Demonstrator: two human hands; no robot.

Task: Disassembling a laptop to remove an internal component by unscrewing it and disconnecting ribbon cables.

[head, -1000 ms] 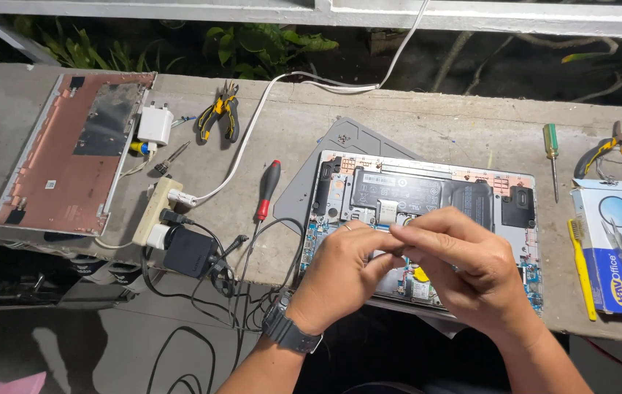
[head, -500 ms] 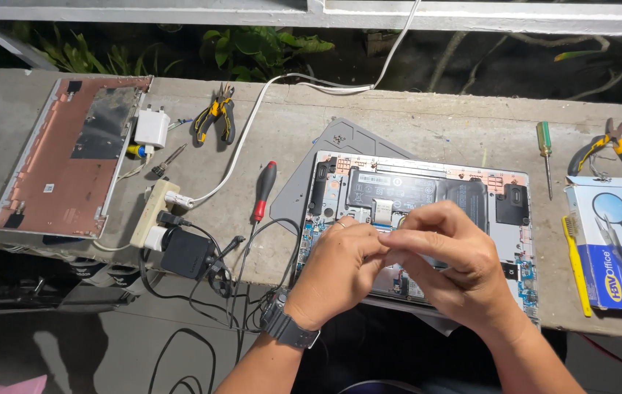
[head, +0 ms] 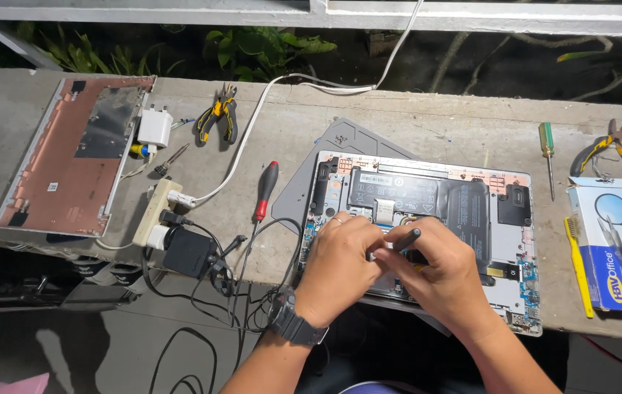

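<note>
An opened laptop (head: pixel 501 201) lies bottom-up on the concrete ledge, its battery and circuit boards exposed. Both my hands rest over its lower middle. My right hand (head: pixel 446 277) grips a thin dark tool (head: pixel 402 239) whose end sticks up and to the left between the fingers. My left hand (head: pixel 336 266), with a ring and a dark wristwatch, presses its fingertips onto the board right beside the tool. The tool's tip and the part under my fingers are hidden.
The laptop's copper-coloured bottom cover (head: pixel 70 157) lies far left. A power strip (head: pixel 156 211) with adapters and cables, a red-handled screwdriver (head: pixel 265 191) and yellow pliers (head: pixel 217 114) sit left of the laptop. At right are a green screwdriver (head: pixel 547 149), more pliers (head: pixel 614 149) and a blue box (head: pixel 617 244).
Both hands have dropped from a raised, clasped position down onto the laptop board. The dark tool now shows in my right hand.
</note>
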